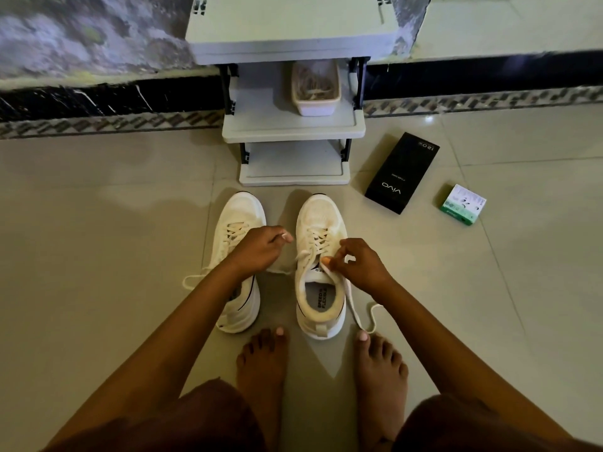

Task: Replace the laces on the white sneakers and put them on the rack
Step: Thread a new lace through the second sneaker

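Now lace (353, 300) between right fingers (329, 263).

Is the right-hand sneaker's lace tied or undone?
Undone: the right sneaker has loose lace ends trailing on the floor.

Two white laced sneakers (319, 269) side by side, toes toward grey rack (293, 125).
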Demonstrator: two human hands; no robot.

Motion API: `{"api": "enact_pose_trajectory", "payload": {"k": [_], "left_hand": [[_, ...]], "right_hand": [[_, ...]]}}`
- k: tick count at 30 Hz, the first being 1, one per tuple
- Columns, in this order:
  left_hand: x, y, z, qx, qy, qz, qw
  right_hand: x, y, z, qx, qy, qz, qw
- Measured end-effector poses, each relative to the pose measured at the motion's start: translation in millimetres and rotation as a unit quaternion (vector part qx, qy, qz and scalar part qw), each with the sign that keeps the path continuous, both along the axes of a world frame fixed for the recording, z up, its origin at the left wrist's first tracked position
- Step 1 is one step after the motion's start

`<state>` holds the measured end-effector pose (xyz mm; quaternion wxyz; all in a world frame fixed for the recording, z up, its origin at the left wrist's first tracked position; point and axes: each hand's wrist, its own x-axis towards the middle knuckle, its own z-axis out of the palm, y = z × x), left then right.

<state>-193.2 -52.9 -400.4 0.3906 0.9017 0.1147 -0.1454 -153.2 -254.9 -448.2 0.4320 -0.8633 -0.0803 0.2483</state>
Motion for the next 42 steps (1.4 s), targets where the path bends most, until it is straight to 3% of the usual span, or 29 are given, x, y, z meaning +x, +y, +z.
{"api": "enact_pose_trajectory", "payload": {"k": [2, 6, 9, 13, 17, 21, 24, 32, 42], "left_hand": [[0, -9, -2, -0.010, -0.022, -0.033, 0.999], [0, -18, -7, 0.006, -0.030, -0.064, 0.997], [-1, -17, -9, -0.008, -0.028, -0.049, 0.998], [-4, -18, -6, -0.032, -0.036, -0.013, 0.999], [-4, -22, -4, 0.005, -0.079, -0.005, 0.997], [-4, -28, -3, -0.036, -0.085, 0.023, 0.995], [-5, -33, -5, -0.046, -0.093, 0.026, 0.994], [-5, -47, -13, 0.000, -0.104, -0.003, 0.995], [-3, -57, -11, 0.091, -0.114, -0.061, 0.987]], "right_hand": [[2, 0, 0, 0.017, 0.025, -0.017, 0.999], [3, -2, 0, 0.143, 0.128, -0.145, 0.971], [1, -2, 0, 0.150, 0.140, -0.166, 0.965], [-1, 1, 4, 0.088, 0.081, -0.123, 0.985], [-3, -1, 9, 0.000, -0.082, -0.037, 0.996], [-5, -1, 14, -0.081, -0.075, 0.072, 0.991], [-8, 0, 13, -0.095, -0.089, 0.056, 0.990], [-3, -7, 23, 0.039, 0.087, -0.041, 0.995], [-5, -11, 21, 0.079, 0.128, -0.061, 0.987]]}}
